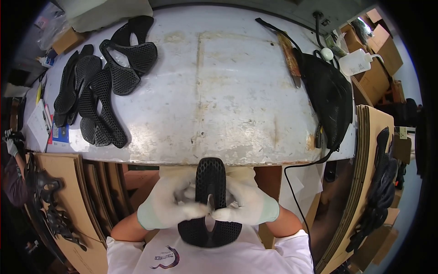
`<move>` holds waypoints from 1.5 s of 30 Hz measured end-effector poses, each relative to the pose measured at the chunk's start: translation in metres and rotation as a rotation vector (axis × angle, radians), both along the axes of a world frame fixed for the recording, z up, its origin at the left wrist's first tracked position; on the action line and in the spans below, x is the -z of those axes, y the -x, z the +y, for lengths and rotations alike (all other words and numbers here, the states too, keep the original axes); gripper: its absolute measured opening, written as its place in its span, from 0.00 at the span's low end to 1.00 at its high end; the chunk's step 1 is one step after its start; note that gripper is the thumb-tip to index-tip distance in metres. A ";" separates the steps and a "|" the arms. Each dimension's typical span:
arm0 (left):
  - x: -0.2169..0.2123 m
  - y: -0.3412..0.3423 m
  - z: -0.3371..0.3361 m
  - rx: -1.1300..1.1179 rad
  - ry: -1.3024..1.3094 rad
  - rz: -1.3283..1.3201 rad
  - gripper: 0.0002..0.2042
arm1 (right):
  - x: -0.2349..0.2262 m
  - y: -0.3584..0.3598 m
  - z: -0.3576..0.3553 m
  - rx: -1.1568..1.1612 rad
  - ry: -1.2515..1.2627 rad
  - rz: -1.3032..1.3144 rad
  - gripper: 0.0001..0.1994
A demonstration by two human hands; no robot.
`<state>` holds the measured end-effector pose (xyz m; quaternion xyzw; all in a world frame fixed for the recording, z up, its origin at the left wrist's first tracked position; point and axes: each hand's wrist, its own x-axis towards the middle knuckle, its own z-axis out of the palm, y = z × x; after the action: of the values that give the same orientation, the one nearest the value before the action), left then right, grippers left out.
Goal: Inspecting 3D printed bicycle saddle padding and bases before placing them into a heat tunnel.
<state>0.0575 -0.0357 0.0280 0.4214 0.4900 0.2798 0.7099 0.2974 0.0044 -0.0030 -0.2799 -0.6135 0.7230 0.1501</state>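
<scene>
In front of my chest, just off the table's near edge, I hold a black bicycle saddle pad [211, 176] with a honeycomb lattice and a slot along its middle. Its narrow end points toward the table and its wide end toward me. My left hand [175, 204], in a white glove, is closed on the pad's left side. My right hand [248, 203], gloved the same way, grips the right side. Both thumbs meet over the central slot; the other fingers are mostly hidden behind the pad.
Several similar black lattice pads [98, 86] lie at the table's left. On the right are a brown-handled tool with a metal tip [289, 57], a black bag [326, 96], a white squeeze bottle [356, 62] and a hanging cable [292, 192]. Cardboard sheets [61, 196] stand below; another person's gloved hand [11, 146] shows far left.
</scene>
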 end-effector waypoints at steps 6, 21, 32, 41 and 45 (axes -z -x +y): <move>0.021 0.017 0.011 0.322 -0.814 0.308 0.20 | -0.011 0.008 0.015 0.326 -0.818 0.058 0.33; 0.039 0.007 0.007 0.305 -1.160 0.210 0.18 | -0.009 0.014 0.002 0.229 -0.983 0.148 0.24; 0.010 0.007 0.002 0.228 -1.184 0.651 0.22 | -0.004 0.020 -0.004 0.285 -0.912 0.077 0.22; 0.001 0.008 -0.003 0.206 -1.238 0.669 0.21 | 0.002 0.019 0.004 0.207 -0.931 0.196 0.22; -0.010 0.002 -0.005 0.246 -1.228 0.755 0.22 | -0.009 0.019 0.002 0.198 -0.937 0.080 0.21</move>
<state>0.0552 -0.0406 0.0380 0.8633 0.4054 0.2577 0.1547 0.2782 0.0068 0.0064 -0.2110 -0.8375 0.3611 0.3517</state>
